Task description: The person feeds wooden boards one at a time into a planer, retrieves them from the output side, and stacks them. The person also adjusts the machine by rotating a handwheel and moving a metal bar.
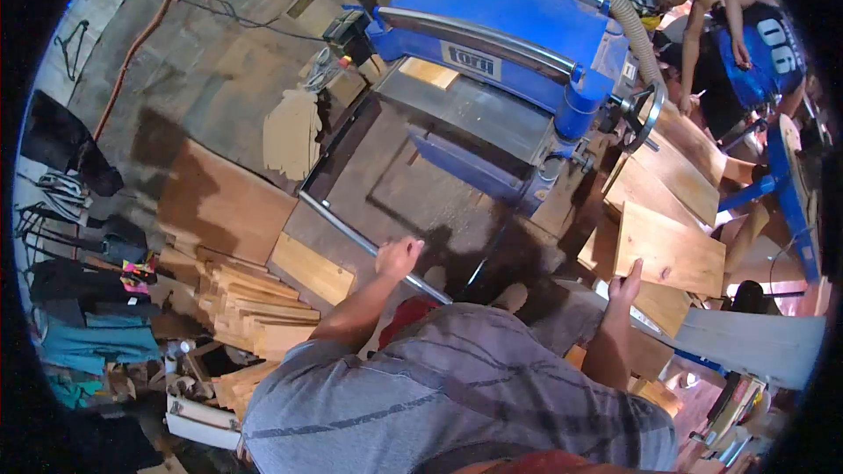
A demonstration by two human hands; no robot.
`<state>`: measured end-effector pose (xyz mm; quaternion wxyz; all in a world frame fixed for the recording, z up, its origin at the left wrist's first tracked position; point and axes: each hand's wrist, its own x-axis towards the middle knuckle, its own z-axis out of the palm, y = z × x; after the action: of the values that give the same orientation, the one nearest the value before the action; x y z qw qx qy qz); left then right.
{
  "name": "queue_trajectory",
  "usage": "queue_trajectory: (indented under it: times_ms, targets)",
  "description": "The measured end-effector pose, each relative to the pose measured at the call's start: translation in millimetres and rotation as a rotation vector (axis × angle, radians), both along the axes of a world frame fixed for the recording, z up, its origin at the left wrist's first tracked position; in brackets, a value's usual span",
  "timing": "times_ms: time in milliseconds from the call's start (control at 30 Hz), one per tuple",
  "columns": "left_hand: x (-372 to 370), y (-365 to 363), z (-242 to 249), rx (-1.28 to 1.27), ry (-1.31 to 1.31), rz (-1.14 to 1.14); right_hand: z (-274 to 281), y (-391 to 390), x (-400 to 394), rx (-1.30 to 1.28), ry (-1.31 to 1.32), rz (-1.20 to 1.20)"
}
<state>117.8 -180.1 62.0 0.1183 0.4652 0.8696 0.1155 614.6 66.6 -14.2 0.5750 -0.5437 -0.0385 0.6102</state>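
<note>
My left hand (399,257), its fingers curled in, is over the metal bar (347,225) along the near side of the planer's frame; nothing shows in its grasp. On the right, my right hand (625,283) grips the near-left edge of a wooden board (676,250), fingers over its top. That board lies across other boards stacked beside the blue machine. Ahead of me stands the blue thickness planer (518,9) with steel rollers on top. A short piece of wood (428,73) sits at its left end, on the steel bed (474,110).
Several wood strips (259,298) are piled at left, near a large brown sheet (219,202). A handwheel (645,118) sticks out from the machine's right side. Another person (738,44) is at upper right, beyond the boards. Cables run across the floor at upper left.
</note>
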Motion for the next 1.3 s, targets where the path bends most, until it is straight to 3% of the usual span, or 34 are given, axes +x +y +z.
queue_trajectory:
  times_ms: [33,67,233,467,533,600,767,900,967,1067,1300]
  targets:
    - [-5,2,0,-0.027,-0.092,-0.022,-6,-19,0,0.179,-0.104,0.121]
    - [-8,4,0,-0.014,-0.101,-0.035,16,-31,-16,0.127,0.003,0.035]
    - [-29,22,-10,0.132,-0.463,-0.132,80,-98,-80,0.323,-0.169,0.069]
    - [-81,51,-1,0.521,-0.779,-0.289,127,-160,-159,0.410,-0.634,0.189]
    - [-103,56,18,0.527,-0.751,-0.329,130,-176,-185,0.457,-0.743,0.389]
    - [-115,65,30,0.555,-0.997,-0.317,136,-193,-218,0.454,-0.871,0.486]
    - [-135,58,82,0.561,-1.184,-0.443,168,-223,-340,0.477,-0.688,0.933]
    - [-153,38,80,0.563,-1.239,-0.247,159,-225,-403,0.397,-0.535,1.216]
    - [-178,28,49,0.700,-1.197,-0.083,144,-223,-424,0.402,-0.461,1.258]
    - [-203,8,33,0.669,-0.999,0.053,118,-225,-452,0.379,-0.404,1.340]
    - [-234,-11,25,0.292,-0.875,0.202,108,-241,-483,0.203,-0.303,1.379]
